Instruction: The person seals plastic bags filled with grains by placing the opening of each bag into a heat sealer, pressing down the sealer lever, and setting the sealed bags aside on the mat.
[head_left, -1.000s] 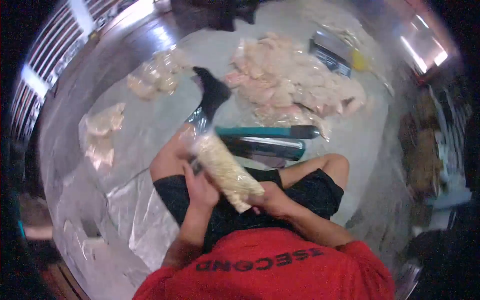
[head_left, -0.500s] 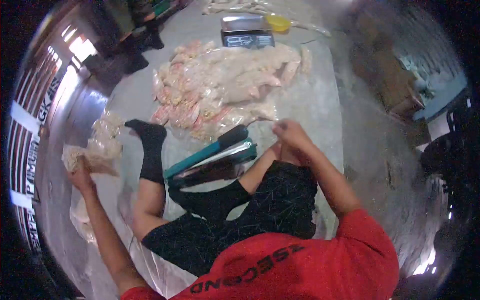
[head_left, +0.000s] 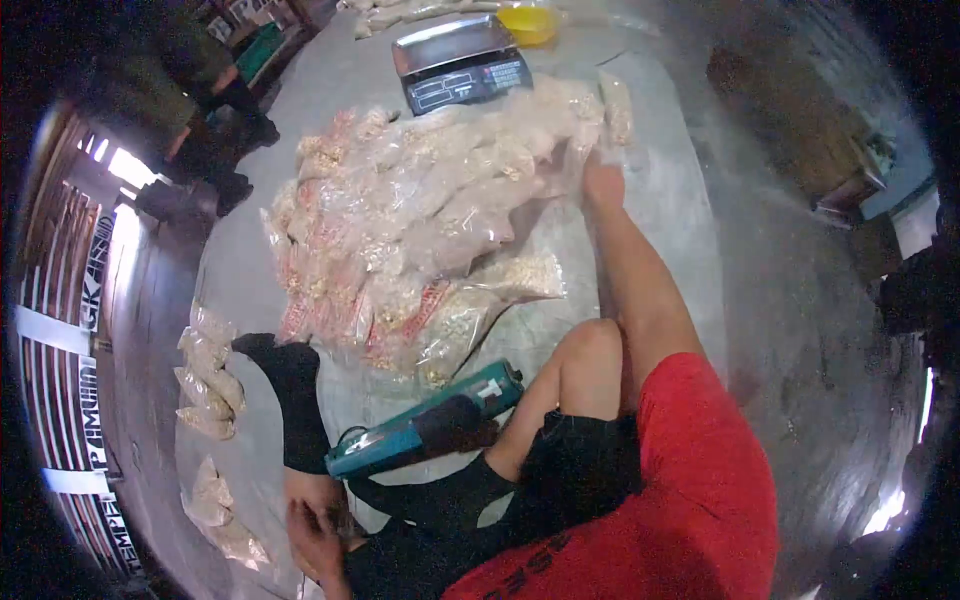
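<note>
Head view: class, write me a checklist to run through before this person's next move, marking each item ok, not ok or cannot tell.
1. Left hand free of any bag: ok; none shows in it, low beside the left leg.
2. Right hand gripping a bag: cannot tell; it is at the right edge of the bag pile, fingertips unclear.
3. Teal device away from both hands: ok; neither touches it.
4. Every bag gathered in the pile: not ok; other bags lie apart on the left.
5. Scale reading zero: cannot tell; no digits legible.
</note>
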